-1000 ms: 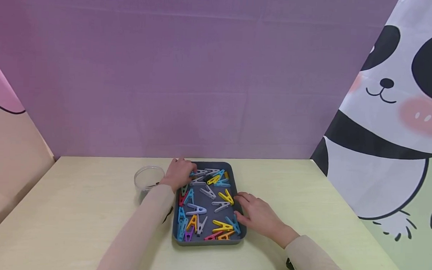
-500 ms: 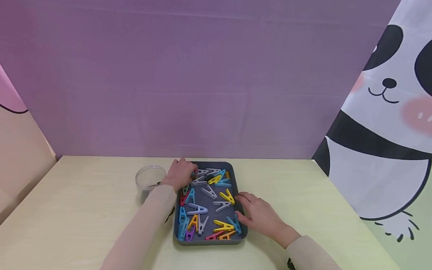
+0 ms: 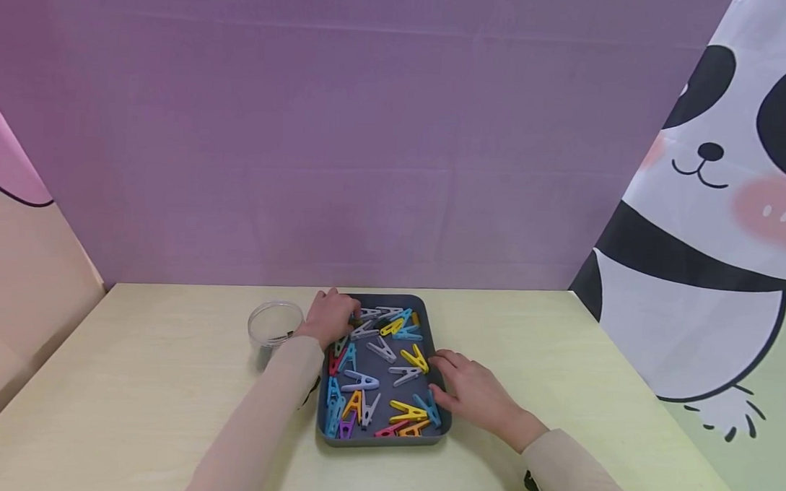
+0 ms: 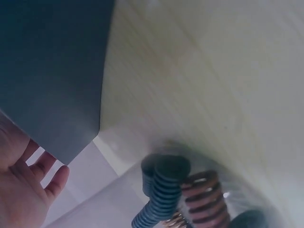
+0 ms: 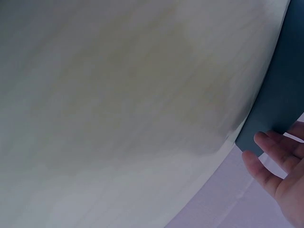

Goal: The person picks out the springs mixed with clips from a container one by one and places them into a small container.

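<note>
A dark grey rectangular tray (image 3: 386, 442) holds many coloured plastic clothes pegs, such as a yellow peg (image 3: 414, 357), a lilac peg (image 3: 361, 381) and a purple peg (image 3: 347, 424). My left hand (image 3: 330, 318) grips the rim by the far left corner, with a finger or thumb inside and the other fingers outside. Its fingertips (image 4: 57, 182) show past the tray wall in the left wrist view. On the opposite side, my right hand (image 3: 475, 394) rests its loosely spread fingers against the right rim. The right wrist view shows fingers (image 5: 278, 151) at the outer wall.
Left of the tray stands a clear round jar (image 3: 275, 321), partly hidden behind the left sleeve. Ridged, coil-like dark and brown pieces (image 4: 206, 202) show in it in the left wrist view. Both stand on a pale wooden table (image 3: 167, 382) before a purple backdrop (image 3: 370, 165).
</note>
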Tool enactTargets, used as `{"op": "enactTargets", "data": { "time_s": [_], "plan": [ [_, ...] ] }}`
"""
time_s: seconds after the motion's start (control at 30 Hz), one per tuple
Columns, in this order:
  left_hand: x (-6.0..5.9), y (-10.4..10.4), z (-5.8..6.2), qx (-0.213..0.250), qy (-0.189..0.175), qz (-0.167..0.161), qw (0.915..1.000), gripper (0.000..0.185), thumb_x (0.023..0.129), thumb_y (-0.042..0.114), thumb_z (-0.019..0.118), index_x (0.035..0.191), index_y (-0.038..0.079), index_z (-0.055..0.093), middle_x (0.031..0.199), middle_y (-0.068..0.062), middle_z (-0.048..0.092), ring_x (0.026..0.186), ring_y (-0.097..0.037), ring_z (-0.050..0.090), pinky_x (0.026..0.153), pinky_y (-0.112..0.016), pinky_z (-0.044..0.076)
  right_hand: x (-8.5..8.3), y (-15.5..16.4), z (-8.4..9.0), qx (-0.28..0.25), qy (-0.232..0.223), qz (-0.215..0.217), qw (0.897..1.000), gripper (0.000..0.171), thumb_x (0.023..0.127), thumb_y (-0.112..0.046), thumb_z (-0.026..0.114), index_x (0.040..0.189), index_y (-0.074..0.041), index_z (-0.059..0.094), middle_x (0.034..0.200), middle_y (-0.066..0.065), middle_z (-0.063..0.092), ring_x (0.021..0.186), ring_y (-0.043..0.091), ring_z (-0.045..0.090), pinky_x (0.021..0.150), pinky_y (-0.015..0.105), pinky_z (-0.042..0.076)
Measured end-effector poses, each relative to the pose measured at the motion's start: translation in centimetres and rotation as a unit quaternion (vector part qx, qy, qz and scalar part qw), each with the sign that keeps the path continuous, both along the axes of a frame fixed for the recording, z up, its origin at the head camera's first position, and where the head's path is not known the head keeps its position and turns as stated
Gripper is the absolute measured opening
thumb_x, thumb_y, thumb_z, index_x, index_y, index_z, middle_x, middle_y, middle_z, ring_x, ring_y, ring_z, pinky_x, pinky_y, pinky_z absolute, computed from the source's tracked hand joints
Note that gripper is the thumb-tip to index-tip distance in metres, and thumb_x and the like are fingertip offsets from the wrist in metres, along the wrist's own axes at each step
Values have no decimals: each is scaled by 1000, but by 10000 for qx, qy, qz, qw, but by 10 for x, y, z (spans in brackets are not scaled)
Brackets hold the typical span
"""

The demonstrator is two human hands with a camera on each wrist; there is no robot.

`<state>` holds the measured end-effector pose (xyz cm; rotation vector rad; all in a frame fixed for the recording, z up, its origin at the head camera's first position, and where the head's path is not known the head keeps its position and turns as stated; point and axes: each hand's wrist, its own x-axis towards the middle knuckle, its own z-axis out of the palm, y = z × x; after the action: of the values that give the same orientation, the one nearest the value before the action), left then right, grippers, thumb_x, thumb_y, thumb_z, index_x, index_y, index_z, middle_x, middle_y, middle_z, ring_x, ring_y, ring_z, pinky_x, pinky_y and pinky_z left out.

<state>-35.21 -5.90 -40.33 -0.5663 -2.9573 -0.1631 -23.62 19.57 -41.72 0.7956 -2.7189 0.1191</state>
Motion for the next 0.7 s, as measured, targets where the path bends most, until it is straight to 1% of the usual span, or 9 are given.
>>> {"op": "enactTargets", "data": {
  "time_s": [0.27,0.53,0.7],
  "plan": [
    [0,-1,-2,22,-31,24,10000,16,78,23,72,93,22,70,95,3,68,89,-21,51,88,-43,38,1,-1,1,36,60,14,10000,43,82,-31,63,115,-5,58,116,12,58,99,25,60,82,39,50],
    [5,-1,0,54,65,43,10000,13,78,19,71,92,20,70,93,2,68,89,-22,52,88,-43,38,1,-1,2,44,-61,-28,10000,43,83,-34,61,116,-6,57,117,10,58,99,24,60,83,38,50],
    [3,1,-1,147,67,85,9998,15,78,20,72,92,20,71,93,3,68,90,-21,50,88,-42,37,0,0,1,49,4,4,10000,43,83,-34,61,116,-5,58,117,11,58,98,23,61,83,37,50]
  ]
}}
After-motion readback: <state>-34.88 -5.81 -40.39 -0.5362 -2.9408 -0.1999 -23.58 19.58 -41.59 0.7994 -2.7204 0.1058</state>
